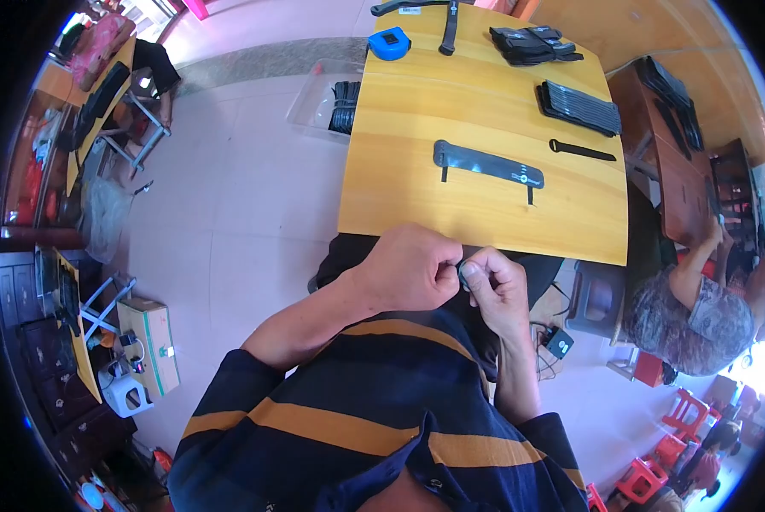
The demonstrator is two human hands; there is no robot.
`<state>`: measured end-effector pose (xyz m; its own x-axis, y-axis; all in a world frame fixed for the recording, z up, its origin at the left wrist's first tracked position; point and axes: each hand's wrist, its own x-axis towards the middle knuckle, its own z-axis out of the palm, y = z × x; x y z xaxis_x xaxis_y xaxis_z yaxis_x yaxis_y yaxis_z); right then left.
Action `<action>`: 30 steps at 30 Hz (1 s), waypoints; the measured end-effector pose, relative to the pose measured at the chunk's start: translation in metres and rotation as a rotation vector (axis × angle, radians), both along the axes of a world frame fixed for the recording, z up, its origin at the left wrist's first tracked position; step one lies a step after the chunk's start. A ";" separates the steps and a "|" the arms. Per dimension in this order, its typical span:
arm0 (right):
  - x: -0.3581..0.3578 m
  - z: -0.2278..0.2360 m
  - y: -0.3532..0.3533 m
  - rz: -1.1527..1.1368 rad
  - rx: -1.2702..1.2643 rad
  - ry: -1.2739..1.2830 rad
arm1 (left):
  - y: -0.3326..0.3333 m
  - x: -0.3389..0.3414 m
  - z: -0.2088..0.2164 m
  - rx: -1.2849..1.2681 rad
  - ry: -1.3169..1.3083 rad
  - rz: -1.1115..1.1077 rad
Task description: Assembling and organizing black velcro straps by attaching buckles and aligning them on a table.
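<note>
Close to my body, just off the table's near edge, my left hand (410, 266) is closed in a fist. Touching or almost touching it, my right hand (499, 288) pinches with thumb and bent fingers. A small dark bit shows by the right thumb, too little to name. On the yellow wooden table (416, 111), ahead of both hands, lies a flat dark grey strap (485, 164) with a rounded left end and two short black tabs hanging from it. A thin black strip (582, 151) with a loop end lies to its right.
Farther back are a stack of black straps (578, 108), a black bundle (536, 45), a blue tape measure (389, 43) and a longer dark strap (450, 30). A clear bin (314, 107) stands left of the table. At right, another person (694, 316) sits at a brown table.
</note>
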<state>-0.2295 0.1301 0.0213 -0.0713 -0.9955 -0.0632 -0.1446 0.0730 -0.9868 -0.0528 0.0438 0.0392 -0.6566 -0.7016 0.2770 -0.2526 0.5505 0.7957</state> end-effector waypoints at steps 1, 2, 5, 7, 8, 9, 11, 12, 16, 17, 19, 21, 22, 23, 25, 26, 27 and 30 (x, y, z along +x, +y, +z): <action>0.000 0.000 0.000 0.001 0.003 -0.001 | -0.001 0.001 0.002 0.003 -0.001 0.001; 0.000 0.001 0.000 0.007 -0.002 0.014 | -0.001 0.003 0.005 0.053 -0.010 -0.015; 0.001 -0.002 0.000 0.016 -0.023 0.039 | -0.003 0.004 0.001 0.244 0.021 -0.046; 0.002 -0.001 0.001 0.018 -0.039 0.052 | -0.007 0.005 -0.003 0.384 0.067 -0.063; 0.003 0.002 0.001 0.036 -0.033 0.005 | -0.010 0.006 -0.005 0.465 0.066 -0.106; 0.004 0.004 0.002 0.053 -0.026 -0.043 | -0.011 0.006 -0.006 0.546 0.065 -0.150; 0.004 0.005 0.002 0.035 -0.049 -0.044 | -0.011 0.006 -0.007 0.580 0.100 -0.166; 0.004 0.005 0.002 0.016 -0.074 -0.045 | -0.010 0.006 -0.007 0.612 0.134 -0.182; 0.005 0.000 -0.001 -0.012 -0.010 -0.327 | -0.009 0.006 0.008 0.572 0.114 -0.117; 0.004 0.000 -0.001 -0.012 -0.010 -0.324 | -0.012 0.007 0.009 0.551 0.109 -0.150; 0.003 -0.002 -0.001 -0.037 0.042 -0.464 | -0.013 0.008 0.013 0.529 0.104 -0.182; 0.001 -0.002 -0.002 -0.036 0.047 -0.477 | -0.013 0.007 0.018 0.604 0.172 -0.202; 0.001 -0.003 -0.002 -0.034 0.053 -0.490 | -0.014 0.008 0.018 0.603 0.173 -0.201; 0.001 -0.002 -0.002 -0.034 0.053 -0.490 | -0.016 0.008 0.018 0.600 0.149 -0.221; 0.001 -0.002 -0.002 -0.018 0.089 -0.519 | -0.018 0.007 0.018 0.597 0.125 -0.241; 0.000 -0.002 -0.002 -0.018 0.089 -0.519 | -0.018 0.007 0.017 0.582 0.123 -0.241; 0.000 -0.003 -0.002 -0.003 0.094 -0.527 | -0.019 0.006 0.016 0.568 0.120 -0.240; -0.001 -0.003 -0.002 0.013 0.101 -0.525 | -0.021 0.005 0.012 0.574 0.110 -0.250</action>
